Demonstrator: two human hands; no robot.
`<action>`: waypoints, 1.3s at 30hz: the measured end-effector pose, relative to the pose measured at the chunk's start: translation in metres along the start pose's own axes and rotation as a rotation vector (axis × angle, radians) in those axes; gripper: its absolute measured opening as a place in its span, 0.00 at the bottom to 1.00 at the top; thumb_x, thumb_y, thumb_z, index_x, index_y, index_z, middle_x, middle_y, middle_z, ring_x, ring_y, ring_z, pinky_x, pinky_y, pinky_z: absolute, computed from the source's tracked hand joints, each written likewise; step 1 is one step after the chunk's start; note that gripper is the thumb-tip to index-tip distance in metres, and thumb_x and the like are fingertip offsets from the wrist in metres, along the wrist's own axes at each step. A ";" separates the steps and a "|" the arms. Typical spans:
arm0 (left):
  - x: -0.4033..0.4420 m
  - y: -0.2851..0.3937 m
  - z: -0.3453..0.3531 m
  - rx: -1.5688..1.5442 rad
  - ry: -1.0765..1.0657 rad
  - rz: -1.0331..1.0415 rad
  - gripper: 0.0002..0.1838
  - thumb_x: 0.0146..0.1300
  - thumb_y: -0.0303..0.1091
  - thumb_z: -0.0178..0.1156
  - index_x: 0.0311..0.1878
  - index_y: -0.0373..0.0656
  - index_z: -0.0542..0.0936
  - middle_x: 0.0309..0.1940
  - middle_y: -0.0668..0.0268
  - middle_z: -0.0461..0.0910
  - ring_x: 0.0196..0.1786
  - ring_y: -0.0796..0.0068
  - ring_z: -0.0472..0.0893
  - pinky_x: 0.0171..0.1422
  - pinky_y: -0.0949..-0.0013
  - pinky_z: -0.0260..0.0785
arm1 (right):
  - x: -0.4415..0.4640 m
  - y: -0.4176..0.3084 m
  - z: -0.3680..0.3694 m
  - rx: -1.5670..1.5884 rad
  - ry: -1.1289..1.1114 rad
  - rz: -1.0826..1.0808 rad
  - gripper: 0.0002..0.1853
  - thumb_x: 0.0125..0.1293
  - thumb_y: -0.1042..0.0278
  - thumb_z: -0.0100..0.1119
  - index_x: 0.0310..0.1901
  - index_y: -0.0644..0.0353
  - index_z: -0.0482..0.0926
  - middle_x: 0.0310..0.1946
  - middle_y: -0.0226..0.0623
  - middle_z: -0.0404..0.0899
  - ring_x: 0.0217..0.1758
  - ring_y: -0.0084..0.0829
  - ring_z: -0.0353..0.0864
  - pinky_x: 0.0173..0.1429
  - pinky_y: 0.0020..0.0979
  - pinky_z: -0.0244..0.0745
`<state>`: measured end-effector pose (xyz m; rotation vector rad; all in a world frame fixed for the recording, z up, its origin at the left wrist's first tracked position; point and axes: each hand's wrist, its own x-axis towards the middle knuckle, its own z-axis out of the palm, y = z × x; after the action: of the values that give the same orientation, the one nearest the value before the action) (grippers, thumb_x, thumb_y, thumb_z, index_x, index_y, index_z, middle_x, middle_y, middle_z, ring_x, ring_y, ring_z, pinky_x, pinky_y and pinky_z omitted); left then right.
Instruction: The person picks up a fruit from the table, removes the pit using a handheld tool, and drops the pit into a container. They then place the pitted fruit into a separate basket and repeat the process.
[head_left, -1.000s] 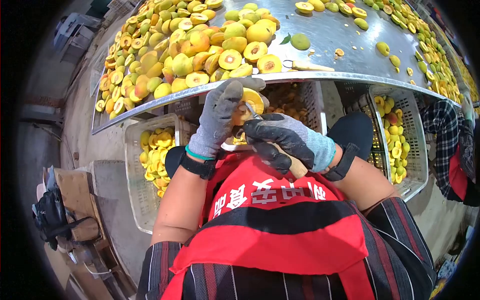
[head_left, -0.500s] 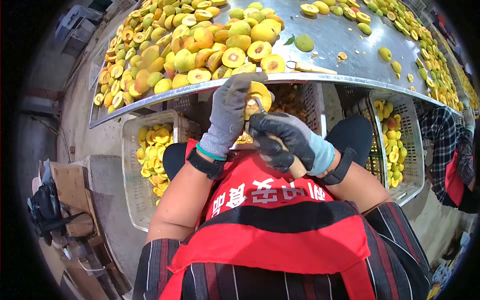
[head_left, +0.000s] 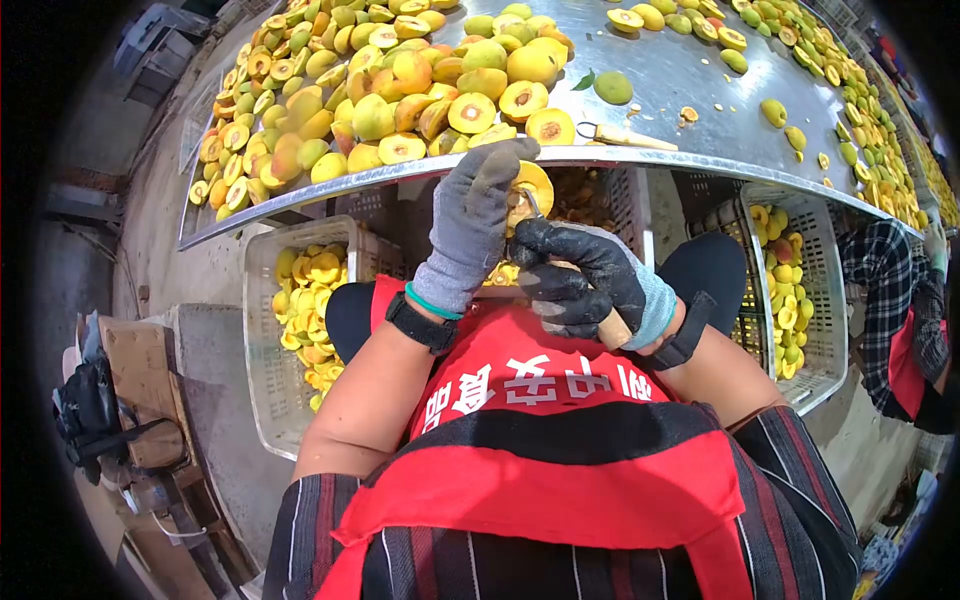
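Observation:
My left hand (head_left: 470,215), in a grey glove, is closed around a halved yellow peach (head_left: 536,184) just below the table edge. Its cut side is turned toward my right hand (head_left: 585,275), which wears a black and light-blue glove. That hand grips a pitting knife with a pale wooden handle (head_left: 614,328). The thin metal tip reaches into the middle of the peach half, where the pit sits. Fingers partly hide the peach and most of the tool.
Whole and halved peaches (head_left: 372,118) are heaped on the metal table (head_left: 690,90). Another wooden-handled looped tool (head_left: 635,138) lies near its edge. Crates of peach halves stand at the left (head_left: 262,370) and right (head_left: 825,350). A co-worker's checkered sleeve (head_left: 868,290) shows at far right.
Both hands have shifted slightly to the right. The peach half has turned, showing less of its cut face, and the tool's tip is still at its centre.

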<state>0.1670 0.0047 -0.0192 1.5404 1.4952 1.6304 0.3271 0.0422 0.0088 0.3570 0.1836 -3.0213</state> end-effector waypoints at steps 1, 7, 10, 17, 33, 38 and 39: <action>0.000 -0.003 0.000 0.195 -0.029 0.164 0.20 0.67 0.44 0.46 0.48 0.35 0.75 0.43 0.61 0.78 0.40 0.72 0.80 0.45 0.72 0.73 | 0.002 0.002 0.000 -0.143 0.071 -0.067 0.12 0.67 0.58 0.48 0.31 0.57 0.69 0.13 0.25 0.61 0.09 0.19 0.59 0.12 0.21 0.55; 0.003 0.006 0.016 -0.200 0.080 -0.224 0.13 0.65 0.36 0.46 0.42 0.40 0.77 0.39 0.62 0.79 0.42 0.71 0.78 0.48 0.72 0.69 | 0.011 0.013 -0.001 -0.740 0.292 -0.390 0.13 0.68 0.59 0.46 0.29 0.59 0.68 0.11 0.30 0.66 0.08 0.22 0.64 0.13 0.23 0.57; -0.002 -0.010 0.019 -0.145 0.072 -0.228 0.13 0.65 0.36 0.46 0.43 0.39 0.77 0.41 0.62 0.79 0.43 0.73 0.78 0.48 0.73 0.69 | 0.010 0.018 0.003 -0.870 0.421 -0.391 0.14 0.68 0.56 0.46 0.30 0.58 0.68 0.11 0.29 0.67 0.08 0.21 0.63 0.13 0.23 0.57; -0.005 -0.009 0.017 -0.189 -0.030 -0.161 0.20 0.69 0.46 0.42 0.47 0.39 0.75 0.46 0.62 0.76 0.47 0.74 0.76 0.51 0.70 0.69 | 0.010 0.026 -0.002 -0.856 0.464 -0.452 0.14 0.68 0.55 0.47 0.33 0.57 0.68 0.12 0.29 0.67 0.08 0.20 0.62 0.14 0.21 0.57; -0.014 0.018 -0.002 -0.077 -0.127 0.017 0.27 0.69 0.49 0.38 0.58 0.34 0.67 0.57 0.57 0.69 0.59 0.70 0.69 0.63 0.68 0.59 | -0.009 0.009 -0.001 -0.410 0.080 -0.182 0.15 0.68 0.55 0.44 0.33 0.58 0.70 0.14 0.28 0.65 0.09 0.21 0.63 0.10 0.21 0.59; -0.017 0.020 0.000 -0.157 -0.082 -0.009 0.30 0.69 0.53 0.35 0.58 0.33 0.67 0.56 0.56 0.70 0.58 0.70 0.70 0.62 0.68 0.61 | -0.010 0.004 -0.001 0.072 -0.202 0.026 0.15 0.69 0.56 0.41 0.35 0.59 0.70 0.13 0.25 0.63 0.08 0.17 0.60 0.10 0.20 0.54; -0.017 0.021 -0.001 -0.156 -0.077 -0.012 0.30 0.69 0.53 0.35 0.57 0.33 0.67 0.55 0.56 0.71 0.57 0.70 0.70 0.61 0.68 0.61 | -0.008 0.005 -0.008 0.058 -0.196 0.027 0.15 0.70 0.55 0.39 0.36 0.59 0.70 0.13 0.24 0.62 0.09 0.16 0.60 0.10 0.21 0.55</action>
<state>0.1785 -0.0173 -0.0078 1.4884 1.3022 1.6212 0.3371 0.0388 0.0029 0.0650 0.0761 -3.0152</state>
